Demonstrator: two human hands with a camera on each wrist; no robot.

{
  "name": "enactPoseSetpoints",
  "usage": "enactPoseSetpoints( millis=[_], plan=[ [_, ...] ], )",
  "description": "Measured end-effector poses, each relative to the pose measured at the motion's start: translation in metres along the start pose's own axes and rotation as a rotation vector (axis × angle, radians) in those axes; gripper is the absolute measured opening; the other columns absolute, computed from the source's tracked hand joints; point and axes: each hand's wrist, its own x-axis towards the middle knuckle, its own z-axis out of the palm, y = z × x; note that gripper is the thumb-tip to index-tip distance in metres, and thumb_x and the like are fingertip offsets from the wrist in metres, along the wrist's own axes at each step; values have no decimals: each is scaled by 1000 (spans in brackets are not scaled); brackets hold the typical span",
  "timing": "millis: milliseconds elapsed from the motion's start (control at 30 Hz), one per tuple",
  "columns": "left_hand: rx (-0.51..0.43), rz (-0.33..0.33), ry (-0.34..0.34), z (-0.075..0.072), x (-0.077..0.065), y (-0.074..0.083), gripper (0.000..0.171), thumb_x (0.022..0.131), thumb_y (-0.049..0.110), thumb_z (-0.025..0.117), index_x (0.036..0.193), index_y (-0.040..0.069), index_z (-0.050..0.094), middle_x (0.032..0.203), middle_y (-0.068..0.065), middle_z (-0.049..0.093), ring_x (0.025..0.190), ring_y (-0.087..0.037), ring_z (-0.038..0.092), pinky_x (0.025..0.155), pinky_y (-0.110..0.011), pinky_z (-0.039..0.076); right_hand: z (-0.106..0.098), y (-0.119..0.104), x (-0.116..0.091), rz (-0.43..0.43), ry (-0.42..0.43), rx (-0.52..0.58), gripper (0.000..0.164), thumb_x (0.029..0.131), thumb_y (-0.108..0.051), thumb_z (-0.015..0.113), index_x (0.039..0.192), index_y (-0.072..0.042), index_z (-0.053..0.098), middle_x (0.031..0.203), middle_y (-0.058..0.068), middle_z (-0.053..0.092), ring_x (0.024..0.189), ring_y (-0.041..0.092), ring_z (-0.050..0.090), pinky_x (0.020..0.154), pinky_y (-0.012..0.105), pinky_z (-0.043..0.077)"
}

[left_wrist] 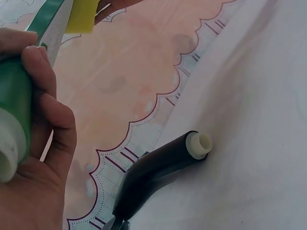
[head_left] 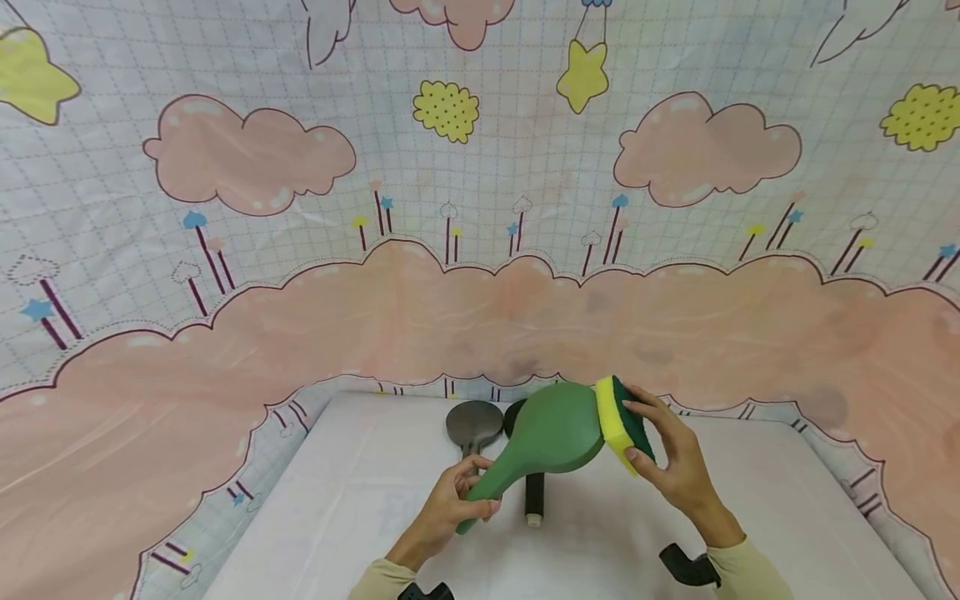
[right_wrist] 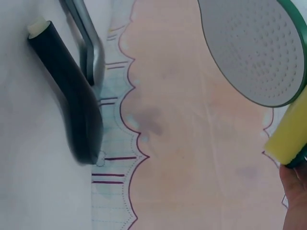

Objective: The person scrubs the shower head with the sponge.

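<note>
Above the surface (head_left: 315,500), the left hand (head_left: 448,505) grips the green shower head (head_left: 558,429); the right hand (head_left: 678,462) pinches a sponge (head_left: 615,425), apparently against its rim. Scrubbing seems in hand; the next stroke calls for steady holding.

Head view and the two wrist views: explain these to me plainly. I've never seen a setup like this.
There is no machine here, just a person's two bare hands. The widest picture comes from a camera worn on the head, looking forward and down. The other two come from cameras worn on the left and right wrists. The left hand grips a green shower head by its handle. The right hand holds a yellow and green sponge at the edge of its round head. On the white table lie a gray shower head and a black shower head. Behind is a cloud-patterned cloth.
</note>
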Motion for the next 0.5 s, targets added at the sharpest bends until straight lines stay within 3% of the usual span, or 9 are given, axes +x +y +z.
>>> enactPoseSetpoints(
  millis=[100,267,500],
  plan=[
    [-13,-1,-16,0,-1,0,42,82,-2,68,119,7,53,86,3,72,69,-6,61,65,-22,50,-1,1,-1,20,-9,41,58,73,14,62,130,10,53,149,17,44,139,12,43,112,15,33],
    [-20,8,-34,0,-3,2,43,81,-2,68,121,0,52,85,5,72,68,-6,62,64,-21,50,-2,7,-3,34,-14,91,54,77,17,58,131,13,51,147,23,44,139,12,43,113,16,32],
    [7,1,-43,-2,-3,1,40,81,-2,68,118,-1,54,83,5,73,64,-4,60,62,-20,50,-3,13,-6,113,-26,144,51,80,17,53,131,13,50,146,20,47,136,8,46,111,15,34]
  ],
)
